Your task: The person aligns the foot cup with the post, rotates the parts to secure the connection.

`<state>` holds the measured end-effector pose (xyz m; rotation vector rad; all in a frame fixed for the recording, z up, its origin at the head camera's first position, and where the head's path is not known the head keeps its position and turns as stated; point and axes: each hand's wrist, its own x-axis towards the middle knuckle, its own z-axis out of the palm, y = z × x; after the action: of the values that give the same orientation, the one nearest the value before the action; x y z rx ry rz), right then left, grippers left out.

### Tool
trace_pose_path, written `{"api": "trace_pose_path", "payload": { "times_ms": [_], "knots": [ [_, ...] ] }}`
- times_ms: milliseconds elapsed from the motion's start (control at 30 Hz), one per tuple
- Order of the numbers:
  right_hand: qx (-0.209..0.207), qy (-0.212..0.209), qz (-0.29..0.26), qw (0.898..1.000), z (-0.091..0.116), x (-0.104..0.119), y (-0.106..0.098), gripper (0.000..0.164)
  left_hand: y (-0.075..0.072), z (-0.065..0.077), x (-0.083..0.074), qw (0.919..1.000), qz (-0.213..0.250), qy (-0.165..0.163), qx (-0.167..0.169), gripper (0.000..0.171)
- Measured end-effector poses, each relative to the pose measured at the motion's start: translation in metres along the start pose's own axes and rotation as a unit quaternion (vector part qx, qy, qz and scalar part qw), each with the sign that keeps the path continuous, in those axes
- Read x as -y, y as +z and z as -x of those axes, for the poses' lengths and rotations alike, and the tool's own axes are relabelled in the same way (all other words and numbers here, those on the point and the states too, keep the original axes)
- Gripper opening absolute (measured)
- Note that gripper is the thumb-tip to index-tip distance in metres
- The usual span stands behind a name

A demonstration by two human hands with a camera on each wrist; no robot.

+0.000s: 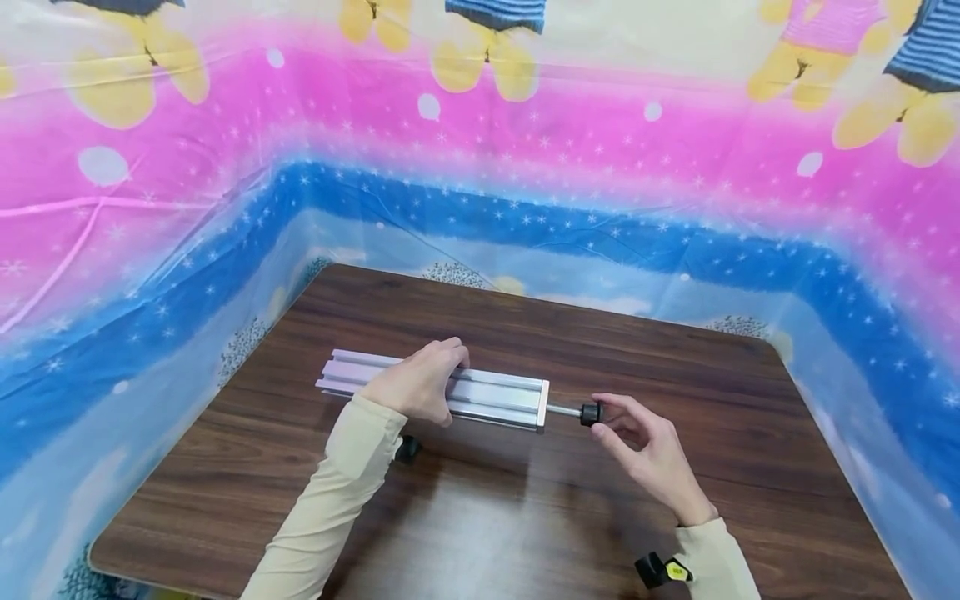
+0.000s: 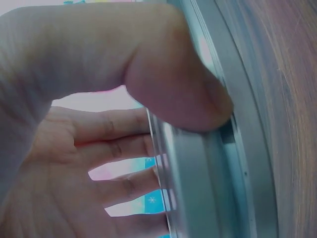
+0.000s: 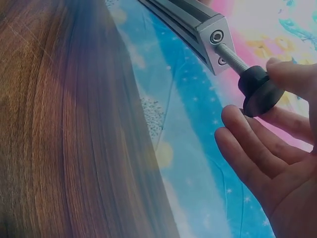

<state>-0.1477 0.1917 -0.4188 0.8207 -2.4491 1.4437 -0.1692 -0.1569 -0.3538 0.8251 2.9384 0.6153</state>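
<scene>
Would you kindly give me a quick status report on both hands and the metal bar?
Left hand gripping metal bar. Right hand pinching black knob on bolt at bar's end. Nothing visible blocking either hand.

Open wood on table [image 1: 480, 517] between the two sleeves [image 1: 322, 500], near side of aluminium bar [image 1: 498, 396]; another open strip beyond bar, up to patterned cloth [image 1: 562, 200] walling far edge and both sides. Left hand [image 1: 420, 379] blocks bar's middle, right hand [image 1: 645, 446] the black knob [image 1: 591, 414]; narrow gap along bare threaded rod [image 1: 564, 411], between knob and end plate [image 1: 543, 407].
</scene>
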Motion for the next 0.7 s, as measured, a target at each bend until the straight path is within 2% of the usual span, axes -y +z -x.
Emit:
{"api": "trace_pose_path", "payload": {
  "times_ms": [200, 333, 500, 700],
  "knots": [
    [0.009, 0.026, 0.011, 1.0, -0.0034, 0.0007, -0.0023, 0.022, -0.0039, -0.0035, 0.0009, 0.9999, 0.003, 0.007, 0.008, 0.057],
    [0.023, 0.048, 0.015, 0.998, -0.0052, -0.0002, -0.0037, 0.021, -0.0052, -0.005, 0.0022, 0.9999, 0.005, 0.006, 0.011, 0.056],
    [0.03, 0.06, 0.007, 0.998, -0.0017, -0.0033, -0.0021, 0.03, -0.0034, -0.0055, 0.0035, 0.9997, 0.009, -0.001, 0.024, 0.055],
    [0.007, 0.025, 0.001, 1.0, 0.0043, -0.0043, 0.0017, 0.056, 0.002, -0.0061, 0.0073, 0.9993, 0.022, -0.001, 0.031, 0.055]
  ]
}}
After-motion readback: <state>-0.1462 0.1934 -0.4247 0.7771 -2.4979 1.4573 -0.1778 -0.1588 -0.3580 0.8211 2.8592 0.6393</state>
